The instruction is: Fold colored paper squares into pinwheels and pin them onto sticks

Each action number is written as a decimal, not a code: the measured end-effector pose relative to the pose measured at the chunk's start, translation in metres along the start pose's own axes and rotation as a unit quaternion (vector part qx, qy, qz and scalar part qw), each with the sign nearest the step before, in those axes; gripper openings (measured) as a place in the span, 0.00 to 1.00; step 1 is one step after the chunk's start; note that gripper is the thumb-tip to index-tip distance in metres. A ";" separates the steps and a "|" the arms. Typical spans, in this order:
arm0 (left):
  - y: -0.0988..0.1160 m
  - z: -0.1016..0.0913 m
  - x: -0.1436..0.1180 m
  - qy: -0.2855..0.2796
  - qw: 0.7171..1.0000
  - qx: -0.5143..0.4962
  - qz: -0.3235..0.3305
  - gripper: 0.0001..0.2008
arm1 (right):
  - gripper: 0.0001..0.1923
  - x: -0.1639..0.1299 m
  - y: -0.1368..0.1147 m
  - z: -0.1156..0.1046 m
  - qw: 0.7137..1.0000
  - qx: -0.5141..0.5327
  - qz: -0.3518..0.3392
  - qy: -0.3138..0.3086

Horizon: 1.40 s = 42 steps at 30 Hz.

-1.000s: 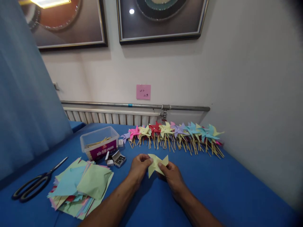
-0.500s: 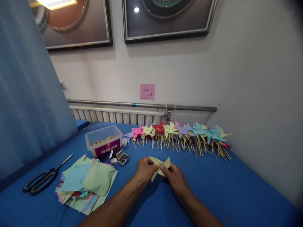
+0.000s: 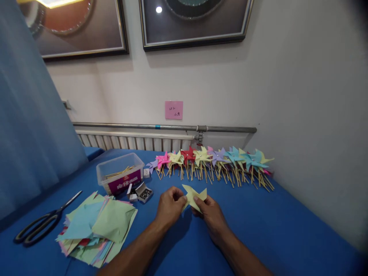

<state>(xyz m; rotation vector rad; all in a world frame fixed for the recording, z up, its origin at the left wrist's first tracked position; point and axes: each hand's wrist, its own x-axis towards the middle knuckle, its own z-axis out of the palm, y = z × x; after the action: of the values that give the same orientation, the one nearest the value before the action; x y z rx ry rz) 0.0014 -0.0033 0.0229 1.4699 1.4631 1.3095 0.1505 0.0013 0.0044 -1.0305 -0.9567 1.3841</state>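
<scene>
A pale yellow paper pinwheel [image 3: 192, 197], folded into pointed blades and with no stick visible, is held up over the blue table. My right hand [image 3: 211, 216] pinches it, thumb pressed on its middle and fingers behind. At its left edge, the closed thumb and fingers of my left hand [image 3: 171, 207] grip a blade; the fingertips are partly hidden. Left of that hand lies an opened small box of metal pins [image 3: 144, 193]. A loose pile of coloured paper squares [image 3: 115, 220] rests farther left.
Black-handled scissors [image 3: 47, 222] lie at the far left. A clear plastic tub [image 3: 126, 182] holds thin wooden sticks [image 3: 120, 172]. Along the wall runs a row of finished pinwheels on sticks [image 3: 202, 157]. A radiator pipe [image 3: 172, 127] crosses behind the blue table [image 3: 258, 226].
The pinwheel's blades now lie flatter and more spread towards me. My left hand has drawn slightly left to its edge, while the right thumb stays on the middle. The view has shifted slightly right.
</scene>
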 end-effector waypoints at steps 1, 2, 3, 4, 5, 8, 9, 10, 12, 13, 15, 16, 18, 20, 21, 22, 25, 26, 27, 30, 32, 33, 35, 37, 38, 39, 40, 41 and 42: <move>0.001 0.000 -0.001 0.001 1.000 0.009 0.001 0.03 | 0.20 0.000 0.000 0.000 1.000 0.004 0.003 0.000; 0.002 -0.001 -0.002 0.004 1.000 0.019 0.009 0.03 | 0.19 0.000 -0.001 0.000 1.000 0.009 0.005 0.003; 0.003 -0.001 -0.003 0.009 0.999 0.032 0.024 0.02 | 0.19 0.001 -0.001 -0.001 1.000 0.014 0.006 0.007; 0.005 -0.002 -0.004 0.015 0.998 0.048 0.043 0.02 | 0.19 0.001 -0.001 -0.001 1.000 0.017 0.006 0.012; 0.006 -0.003 -0.005 0.021 0.996 0.065 0.064 0.02 | 0.19 0.001 -0.001 -0.001 1.000 0.020 0.005 0.016; 0.010 -0.006 -0.007 0.025 0.988 0.101 0.111 0.03 | 0.19 0.002 0.000 -0.002 1.000 0.024 0.005 0.015; 0.011 -0.007 -0.007 0.019 0.987 0.107 0.121 0.05 | 0.19 0.002 0.000 -0.002 1.000 0.022 0.005 0.011; 0.011 -0.008 -0.007 0.012 0.986 0.110 0.127 0.07 | 0.20 0.002 0.001 -0.002 1.000 0.018 0.005 0.007; 0.009 -0.008 -0.005 -0.002 0.985 0.115 0.128 0.09 | 0.20 0.002 0.002 -0.002 1.000 0.006 0.004 0.001; 0.008 -0.009 -0.004 -0.008 0.985 0.118 0.125 0.09 | 0.20 0.002 0.002 -0.002 1.000 0.001 0.005 -0.002; 0.005 -0.009 -0.002 -0.023 0.985 0.125 0.115 0.09 | 0.21 0.003 0.003 -0.002 1.000 -0.001 0.008 -0.004; 0.004 -0.008 -0.001 -0.030 0.986 0.127 0.108 0.08 | 0.21 0.004 0.003 -0.003 1.000 0.001 0.010 -0.004; 0.002 -0.007 0.000 -0.043 0.987 0.126 0.092 0.06 | 0.22 0.005 0.003 -0.003 1.000 0.008 0.012 -0.002; 0.001 -0.006 0.000 -0.046 0.988 0.124 0.082 0.04 | 0.23 0.006 0.004 -0.003 1.000 0.010 0.016 0.000; 0.000 -0.005 0.000 -0.045 0.988 0.122 0.080 0.03 | 0.24 0.006 0.004 -0.003 1.000 0.009 0.017 0.001; 0.000 -0.004 -0.001 -0.043 0.989 0.120 0.080 0.03 | 0.24 0.006 0.004 -0.002 1.000 0.009 0.017 0.002; 0.000 -0.002 -0.002 -0.034 0.990 0.115 0.075 0.02 | 0.24 0.002 0.003 0.000 1.000 0.014 0.015 0.000; 0.000 -0.002 -0.003 -0.030 0.990 0.114 0.072 0.02 | 0.24 0.001 0.003 0.000 1.000 0.016 0.013 -0.003; 0.000 -0.002 -0.003 -0.027 0.991 0.112 0.071 0.02 | 0.23 0.000 0.002 0.001 1.000 0.015 0.013 -0.006; 0.001 -0.001 -0.005 -0.017 0.992 0.106 0.073 0.02 | 0.22 -0.002 0.002 0.001 1.000 0.000 0.010 -0.016; 0.002 0.001 -0.006 -0.016 0.992 0.103 0.072 0.03 | 0.22 -0.002 0.003 0.001 1.000 -0.013 0.008 -0.018; 0.002 0.001 -0.007 -0.016 0.992 0.103 0.072 0.03 | 0.22 -0.001 0.002 0.001 1.000 -0.015 0.007 -0.015; 0.004 0.001 -0.006 -0.015 0.991 0.107 0.074 0.04 | 0.22 0.000 0.002 0.001 1.000 -0.012 0.007 -0.007; 0.007 -0.003 -0.003 -0.006 0.990 0.123 0.076 0.06 | 0.21 0.000 0.001 0.000 1.000 -0.009 0.008 0.002; 0.009 -0.008 0.000 0.001 0.987 0.140 0.075 0.07 | 0.21 0.001 0.001 0.000 1.000 -0.009 0.007 0.007; 0.011 -0.015 0.003 0.008 0.983 0.166 0.073 0.08 | 0.20 0.001 0.001 -0.001 1.000 -0.011 0.006 0.011; 0.013 -0.025 0.008 0.017 0.976 0.205 0.069 0.09 | 0.20 0.002 0.002 -0.002 1.000 -0.013 0.005 0.017; 0.015 -0.036 0.013 0.020 0.965 0.255 0.064 0.09 | 0.20 0.003 0.002 -0.002 1.000 -0.016 0.004 0.020; 0.017 -0.048 0.017 0.017 0.947 0.315 0.058 0.09 | 0.19 0.004 0.003 -0.003 1.000 -0.021 0.004 0.022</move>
<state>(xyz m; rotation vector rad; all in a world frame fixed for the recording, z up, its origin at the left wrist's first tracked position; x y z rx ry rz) -0.0409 0.0025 0.0549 1.9614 1.9564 0.9669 0.1527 0.0049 0.0007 -1.0934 -0.9546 1.3472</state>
